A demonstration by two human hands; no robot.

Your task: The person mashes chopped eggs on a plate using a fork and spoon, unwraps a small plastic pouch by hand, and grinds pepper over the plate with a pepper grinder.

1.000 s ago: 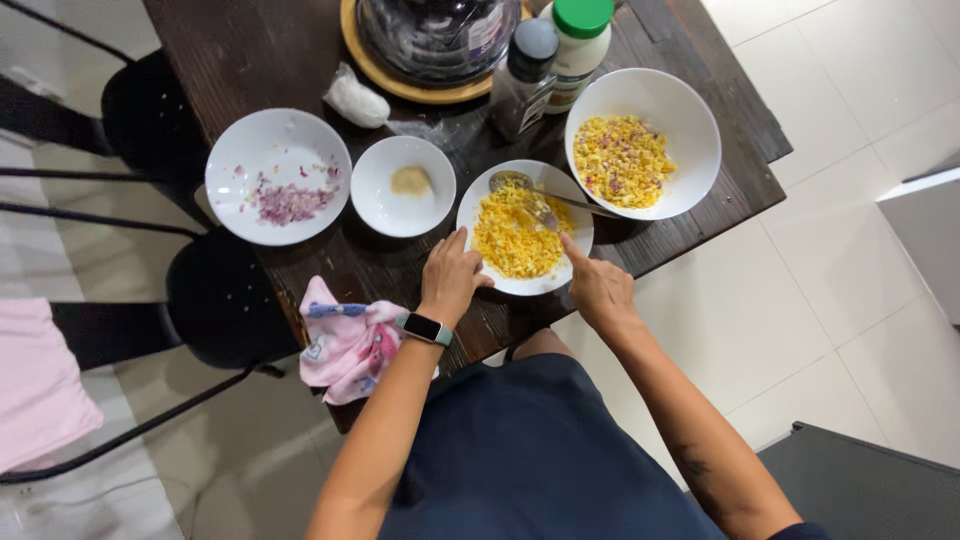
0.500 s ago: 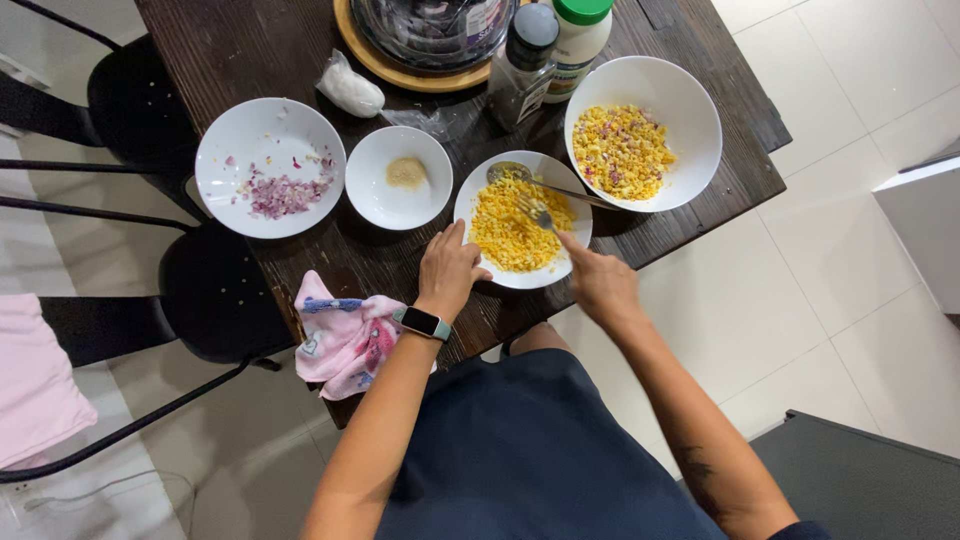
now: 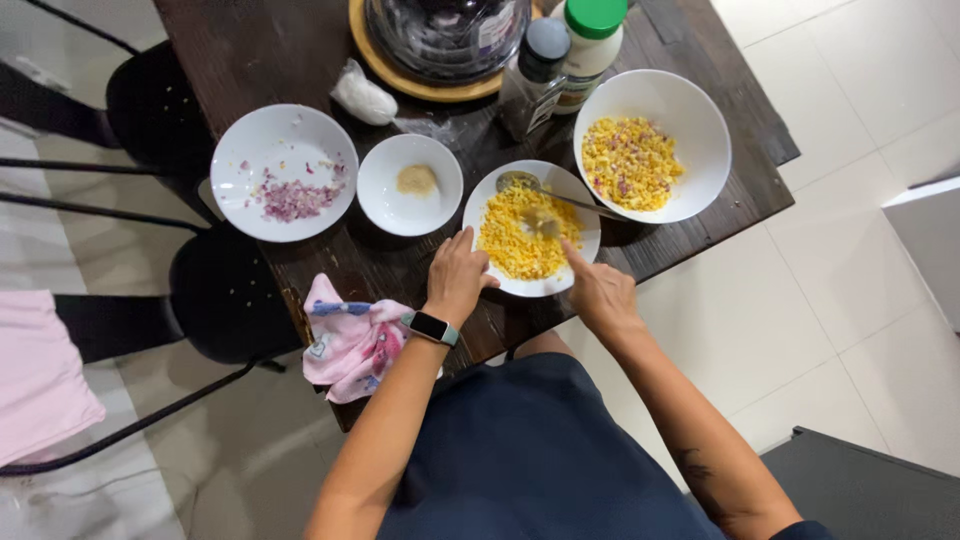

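Head view, looking down on a dark wooden counter [image 3: 300,45]. A white plate of chopped yellow egg [image 3: 532,232] is sitting near the counter's front edge, directly ahead of the person. The left hand [image 3: 456,278] is resting against the plate's near-left rim, fingers loosely curled on it, steadying it rather than gripping anything. The right hand [image 3: 596,292] is lying at the plate's near-right rim with the index finger extended over the food, toward the middle of the plate; it is holding nothing. A metal spoon [image 3: 548,200] is lying in the plate, bowl at the far-left rim, handle running rightward and slightly toward the person, its end pointing at the large white bowl of mixed egg [image 3: 655,145] by the counter's right edge. The handle is therefore lying closer to the right hand than to the left. Left of the plate are standing a small white dish with a pale paste [image 3: 410,184] and a white plate of chopped red onion [image 3: 285,172]. A pink cloth [image 3: 350,340] is hanging over the front edge.
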